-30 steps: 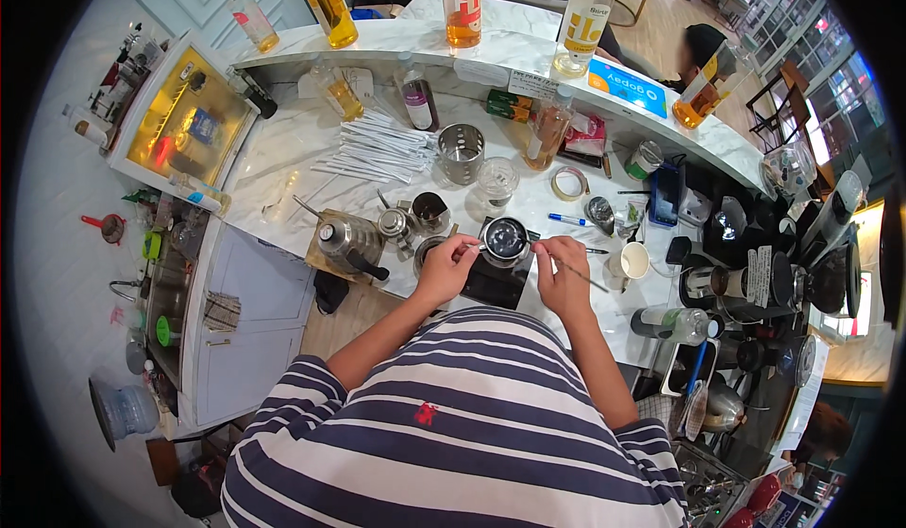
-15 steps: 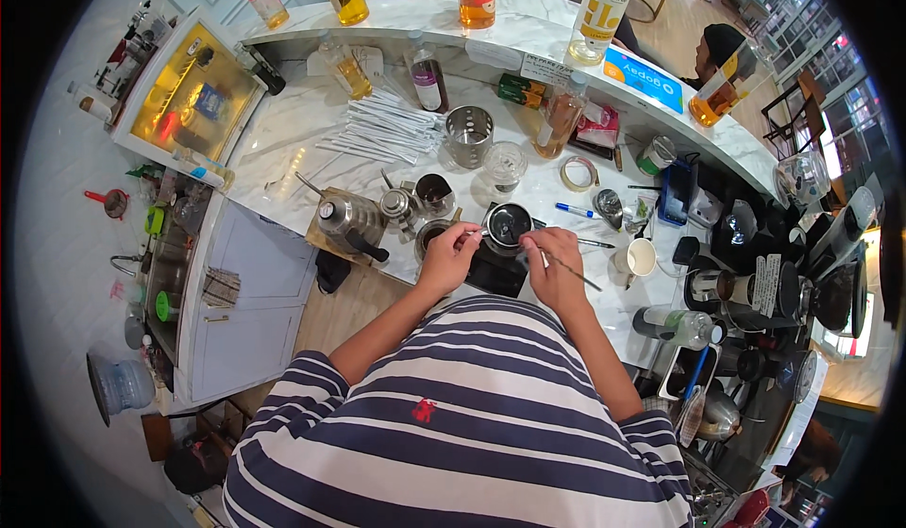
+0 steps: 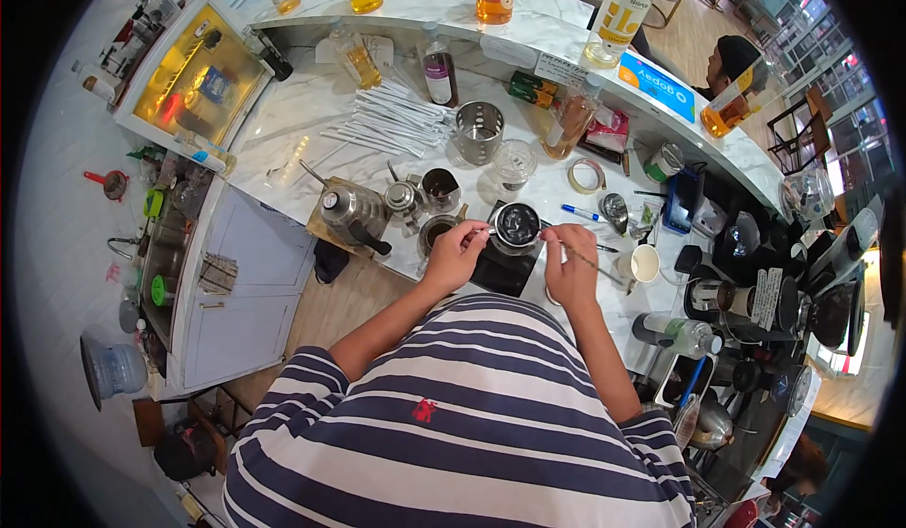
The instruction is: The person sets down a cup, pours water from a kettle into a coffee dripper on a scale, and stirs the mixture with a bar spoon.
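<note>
A small round metal cup (image 3: 516,227) with dark contents is over a flat black slab (image 3: 500,271), perhaps a scale. Its near left side is pinched between the fingers of my left hand (image 3: 455,258). On the cup's right, my right hand (image 3: 572,264) is closed on a thin metal spoon (image 3: 601,269). The spoon's long shaft sticks out toward the lower right, and its other end is at the cup's right rim. Left of the cup stand a dark-filled vessel (image 3: 438,230), a glass jug (image 3: 441,188) and a small steel pot (image 3: 403,198).
A gooseneck kettle (image 3: 351,209) stands on a wooden board at left. Behind are white straws (image 3: 392,122), a perforated steel canister (image 3: 479,134) and several bottles. At right are a blue marker (image 3: 579,213), a paper cup (image 3: 644,264) and a lying bottle (image 3: 681,333). A person sits beyond the counter.
My right hand has shifted slightly right and away from the cup with the spoon. The whole view has moved a little; my left hand keeps its grip on the cup.
</note>
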`<state>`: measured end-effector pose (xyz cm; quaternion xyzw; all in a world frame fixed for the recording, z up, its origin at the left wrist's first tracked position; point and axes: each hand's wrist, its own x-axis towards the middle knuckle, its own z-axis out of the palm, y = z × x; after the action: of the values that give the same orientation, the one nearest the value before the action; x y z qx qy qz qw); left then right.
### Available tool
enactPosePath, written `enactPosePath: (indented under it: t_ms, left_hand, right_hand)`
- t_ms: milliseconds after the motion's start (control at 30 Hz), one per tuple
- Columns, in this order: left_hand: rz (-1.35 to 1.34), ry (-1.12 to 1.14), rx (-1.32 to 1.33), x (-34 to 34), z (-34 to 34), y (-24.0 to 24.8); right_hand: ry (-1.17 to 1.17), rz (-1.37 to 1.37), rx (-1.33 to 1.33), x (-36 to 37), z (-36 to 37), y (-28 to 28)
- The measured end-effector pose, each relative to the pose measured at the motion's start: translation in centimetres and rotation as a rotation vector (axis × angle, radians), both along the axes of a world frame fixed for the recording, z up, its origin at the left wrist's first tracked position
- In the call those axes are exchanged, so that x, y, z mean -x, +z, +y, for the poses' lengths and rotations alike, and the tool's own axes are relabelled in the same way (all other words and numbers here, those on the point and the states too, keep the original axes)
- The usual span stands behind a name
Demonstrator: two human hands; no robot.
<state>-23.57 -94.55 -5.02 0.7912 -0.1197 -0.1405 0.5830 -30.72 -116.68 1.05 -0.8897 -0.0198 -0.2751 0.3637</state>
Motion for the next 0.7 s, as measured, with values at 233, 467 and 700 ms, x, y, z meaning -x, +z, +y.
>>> enactPosePath:
  t_ms: [233, 467, 700]
  left_hand:
    - [-0.043, 0.029, 0.005, 0.0, -0.1, 0.0]
    - [0.023, -0.01, 0.006, 0.2, -0.1, 0.6]
    - [-0.022, -0.003, 0.001, -0.1, 0.1, 0.2]
  right_hand:
    - [0.049, -0.013, 0.015, 0.1, 0.5, 0.1]
    - [-0.027, 0.063, -0.013, 0.2, -0.1, 0.2]
    - [0.01, 0.034, -0.068, -0.1, 0.4, -0.1]
